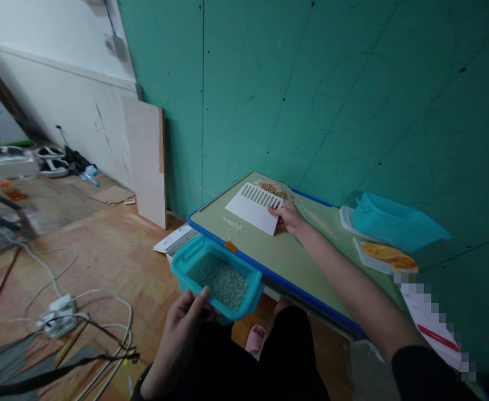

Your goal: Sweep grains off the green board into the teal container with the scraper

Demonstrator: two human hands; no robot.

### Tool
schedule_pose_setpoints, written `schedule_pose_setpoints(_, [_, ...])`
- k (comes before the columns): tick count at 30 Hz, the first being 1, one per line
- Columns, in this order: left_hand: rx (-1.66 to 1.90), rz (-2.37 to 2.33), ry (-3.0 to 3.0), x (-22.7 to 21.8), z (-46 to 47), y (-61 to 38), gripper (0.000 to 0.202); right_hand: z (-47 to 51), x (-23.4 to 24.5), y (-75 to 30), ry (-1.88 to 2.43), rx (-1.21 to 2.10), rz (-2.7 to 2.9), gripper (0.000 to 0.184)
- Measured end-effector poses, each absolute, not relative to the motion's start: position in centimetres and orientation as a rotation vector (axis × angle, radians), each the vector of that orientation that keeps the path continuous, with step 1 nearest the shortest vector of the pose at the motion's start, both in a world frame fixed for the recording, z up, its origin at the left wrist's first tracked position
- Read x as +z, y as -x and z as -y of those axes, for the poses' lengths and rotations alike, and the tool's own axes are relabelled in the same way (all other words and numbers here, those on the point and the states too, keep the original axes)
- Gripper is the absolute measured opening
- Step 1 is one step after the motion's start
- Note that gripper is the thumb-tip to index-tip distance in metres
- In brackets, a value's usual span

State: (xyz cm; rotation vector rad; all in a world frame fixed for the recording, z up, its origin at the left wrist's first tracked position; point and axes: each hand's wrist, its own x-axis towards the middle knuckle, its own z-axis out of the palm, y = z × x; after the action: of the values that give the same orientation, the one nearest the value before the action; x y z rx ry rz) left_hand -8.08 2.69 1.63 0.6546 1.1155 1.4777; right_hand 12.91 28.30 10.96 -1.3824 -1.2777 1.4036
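My left hand (186,314) grips the near rim of a teal plastic container (176,266) just below the table's front edge. Pale grains (223,281), which look like rice, cover its bottom. Over the table, my right hand (286,217) is closed on the right end of a white slotted scraper (253,209), its row of slots toward the wall. Behind the scraper lies a heap of tan beans (273,190). A small scatter of pale grains (234,224) rests on the tabletop in front of it.
The green table (311,262) has a blue edge and stands against a green wall (244,100). At its right are a teal bin (395,220) and an orange-yellow cloth (389,255). A power strip (60,314) with cables lies on the floor; a board (146,161) leans on the wall.
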Motion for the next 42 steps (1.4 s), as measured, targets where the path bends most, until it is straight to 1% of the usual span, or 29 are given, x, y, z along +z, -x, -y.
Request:
schedule_pose_setpoints(5, [1.487, -1.113, -0.622, 1.4, -2.6, 8.3, 0.035, -27.8, 11.0, -12.1, 1.381, 1.485, 1.341, 0.014])
schedule_pose_setpoints(15, [1.496, -1.066, -0.639, 1.7, -2.6, 7.9, 0.033, -23.3, 10.9, -12.0, 1.399, 1.615, 1.335, 0.016])
schedule_pose_setpoints(27, [1.508, -1.077, -0.613, 2.3, -2.4, 7.3, 0.035, -18.8, 10.8, -11.8, 1.346, 1.578, 1.249, 0.022])
schedule_pose_setpoints(30, [1.503, -1.079, -0.623, 2.4, -2.4, 7.3, 0.035, -19.0, 11.2, -11.9, 1.303, 1.565, 1.263, 0.026])
schedule_pose_setpoints(35, [1.508, -1.073, -0.617, 2.2, -2.5, 7.3, 0.036, -20.0, 12.0, -11.7, 1.326, 1.434, 1.222, 0.028])
schedule_pose_setpoints(40, [1.494, -1.063, -0.59, 2.2, -2.4, 7.3, 0.036, -19.8, 11.5, -12.2, 1.346, 1.482, 1.263, 0.032])
schedule_pose_setpoints(42, [1.485, -1.057, -0.577, 2.0, -2.4, 7.3, 0.036, -20.4, 11.7, -13.3, 1.319, 1.435, 1.252, 0.034])
